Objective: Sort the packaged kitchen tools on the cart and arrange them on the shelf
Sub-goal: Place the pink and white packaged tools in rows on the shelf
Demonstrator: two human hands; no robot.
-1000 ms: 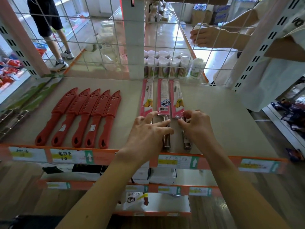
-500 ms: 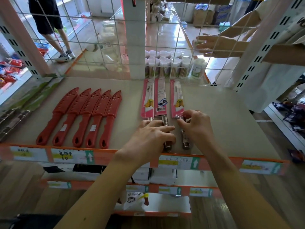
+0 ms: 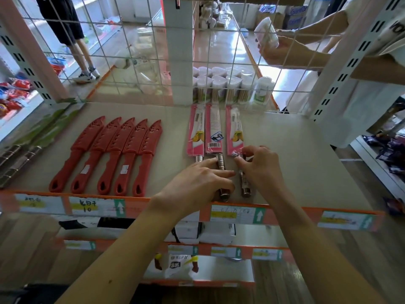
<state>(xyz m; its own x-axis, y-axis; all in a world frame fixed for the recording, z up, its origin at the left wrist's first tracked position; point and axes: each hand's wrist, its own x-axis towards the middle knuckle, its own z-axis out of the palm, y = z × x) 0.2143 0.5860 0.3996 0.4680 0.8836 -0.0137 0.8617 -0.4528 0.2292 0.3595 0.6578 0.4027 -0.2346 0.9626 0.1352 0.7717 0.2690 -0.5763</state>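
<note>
We have three pink-sleeved knives [image 3: 213,130] lying side by side on the shelf [image 3: 306,163], handles toward its orange front edge. Our right hand [image 3: 260,170] pinches the neck of the rightmost one [image 3: 234,132] between thumb and fingertips, and we judge we are nudging it closer to its neighbours, since a gap shows there. Our left hand [image 3: 197,181] lies flat, fingers loosely spread, over the handles of the other two, pressing rather than gripping. To the left, five red sheathed knives [image 3: 109,154] already sit in a neat slanted row, and green-packed tools [image 3: 32,141] lie at the far left. The cart is out of view, so we cannot tell what remains to shelve.
</note>
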